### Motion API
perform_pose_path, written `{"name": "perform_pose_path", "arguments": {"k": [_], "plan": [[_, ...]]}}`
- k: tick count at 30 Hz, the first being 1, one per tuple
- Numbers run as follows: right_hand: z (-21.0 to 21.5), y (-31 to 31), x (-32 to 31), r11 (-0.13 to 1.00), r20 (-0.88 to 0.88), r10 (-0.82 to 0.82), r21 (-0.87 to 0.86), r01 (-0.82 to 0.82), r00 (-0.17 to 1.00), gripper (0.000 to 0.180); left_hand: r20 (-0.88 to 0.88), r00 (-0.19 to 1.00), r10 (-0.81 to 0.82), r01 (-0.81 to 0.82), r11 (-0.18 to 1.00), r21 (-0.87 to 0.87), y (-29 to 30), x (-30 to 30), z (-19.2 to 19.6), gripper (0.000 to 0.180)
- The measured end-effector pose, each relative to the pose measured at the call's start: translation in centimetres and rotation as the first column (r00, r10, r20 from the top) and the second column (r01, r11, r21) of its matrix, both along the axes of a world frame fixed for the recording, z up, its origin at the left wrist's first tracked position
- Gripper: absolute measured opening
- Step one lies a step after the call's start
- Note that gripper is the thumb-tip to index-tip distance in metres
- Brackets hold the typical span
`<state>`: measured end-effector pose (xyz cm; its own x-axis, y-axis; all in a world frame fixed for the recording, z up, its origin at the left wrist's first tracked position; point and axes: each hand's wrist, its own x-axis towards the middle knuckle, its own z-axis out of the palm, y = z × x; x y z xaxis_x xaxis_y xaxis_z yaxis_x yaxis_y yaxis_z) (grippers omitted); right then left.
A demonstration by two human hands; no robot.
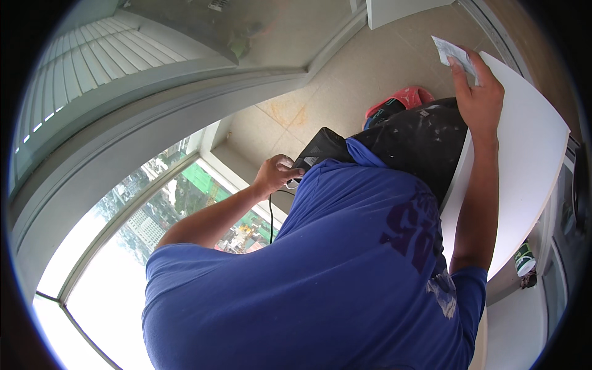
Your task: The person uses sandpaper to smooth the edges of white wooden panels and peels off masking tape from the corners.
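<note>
The left hand is closed around a black power tool, held near the knees and off the white board. The right hand pinches a paper slip against the board's far edge, steadying it at right. The board looks unmarked, so tool work seems not yet started

Wears a blue short-sleeved T-shirt, loose, creased across the back, with a dark purple print at 3 o'clock, near the right sleeve. Dark trousers at 1 o'clock, flecked with white spots. Forearms bare below the sleeves; no gloves, no watch seen.
</note>
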<state>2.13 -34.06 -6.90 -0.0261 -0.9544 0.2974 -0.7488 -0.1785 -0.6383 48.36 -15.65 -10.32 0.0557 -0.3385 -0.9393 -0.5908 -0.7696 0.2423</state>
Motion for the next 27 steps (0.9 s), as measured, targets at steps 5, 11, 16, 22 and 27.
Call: {"name": "perform_pose_path", "arguments": {"k": [5,11,16,22,27], "plan": [[-0.1,0.2,0.1,1.0,-0.007,-0.011,-0.003,0.011,1.0,0.025,0.029,0.999,-0.025,0.03,0.98,-0.197,0.5,-0.7,1.5,0.051],[-0.3,0.3,-0.1,1.0,0.0,0.002,-0.021,-0.002,1.0,0.025,0.003,0.998,-0.058,0.057,0.966,-0.251,0.8,0.1,0.6,0.043],[-0.5,0.3,-0.2,1.0,-0.022,-0.013,-0.01,0.013,1.0,0.025,0.034,0.999,-0.043,0.048,0.982,-0.181,0.2,0.2,0.4,0.043],[-0.7,0.3,-0.3,1.0,-0.026,-0.024,-0.009,0.023,0.999,0.026,-0.119,0.993,-0.017,0.004,0.994,-0.111,-0.7,0.6,0.2,0.044],[-0.5,0.2,-0.3,1.0,-0.043,-0.019,-0.02,0.018,0.999,0.027,-0.267,0.934,-0.239,0.195,0.963,-0.184,-0.3,1.9,-1.8,0.062]]}}
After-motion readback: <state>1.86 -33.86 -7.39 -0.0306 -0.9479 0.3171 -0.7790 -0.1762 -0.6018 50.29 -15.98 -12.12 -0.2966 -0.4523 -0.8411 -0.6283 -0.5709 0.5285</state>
